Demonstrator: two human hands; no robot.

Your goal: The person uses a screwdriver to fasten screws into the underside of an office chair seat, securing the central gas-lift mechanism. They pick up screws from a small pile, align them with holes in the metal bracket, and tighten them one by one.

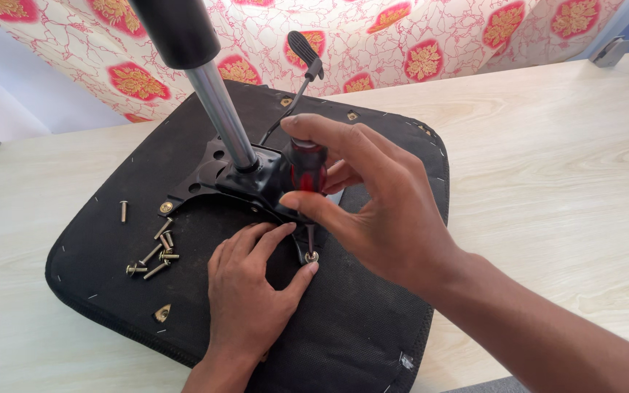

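An upturned black chair seat (183, 291) lies on a pale wooden counter (547, 182), its gas column rising up and to the far left. The right hand (373, 211) grips a red-handled screwdriver (307, 166), standing nearly upright, tip down on a screw (311, 256) the left hand (245, 291) steadies with spread fingers. Driving appears underway; next needs steady downward turning. Loose bolts (156, 251) lie left.

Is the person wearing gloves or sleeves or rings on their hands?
No. The left hand and the right hand are both bare, with no gloves, rings or watch showing. Both forearms are bare too, with no sleeves in view. The fingernails are short and unpainted.
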